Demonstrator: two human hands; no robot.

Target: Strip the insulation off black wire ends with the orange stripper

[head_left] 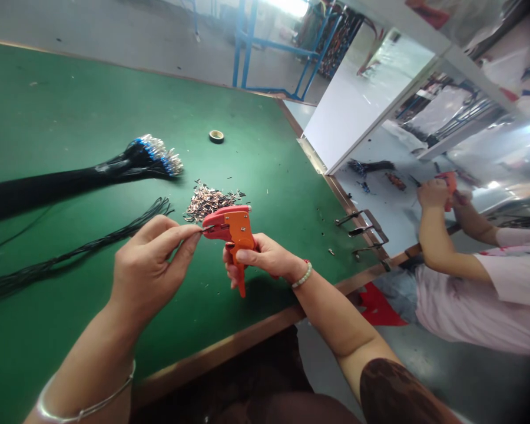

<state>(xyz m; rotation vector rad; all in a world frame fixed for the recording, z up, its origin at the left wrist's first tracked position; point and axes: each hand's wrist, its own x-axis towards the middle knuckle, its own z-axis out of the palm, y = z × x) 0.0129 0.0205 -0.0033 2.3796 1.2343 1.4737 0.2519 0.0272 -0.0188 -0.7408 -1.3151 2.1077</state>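
Left hand [152, 268]: thumb and fingertips pinched shut on a black wire [207, 228], wrist back toward the near bench edge, bangle on the wrist [86, 406].
Right hand [260, 259]: closed around the grip of an orange crimper [235, 235], tool upright, handles pointing toward the near edge, beaded bracelet on the wrist [301, 274].
Crimper: between the hands, in the right hand; nose faces the left hand.
Wire: end at the crimper's nose, touching or just inside; too small to tell which.
Hands gap: close, linked by the wire and crimper.
Ahead of hands: copper terminals [208, 201] in a loose pile, just past the crimper.
Left of hands: loose black wires [70, 254] near the left hand; thick bundle with blue connectors [152, 156] farther out.
Far ahead: tape roll [216, 136], well apart from both hands.
Right of hands: metal brackets [357, 227] at the side edge of the bench [70, 100].
Near edge: both forearms cross it; right forearm close to it.
Co-worker: at right, past the bench corner, own hands [433, 194] on an orange tool [449, 185], well apart.
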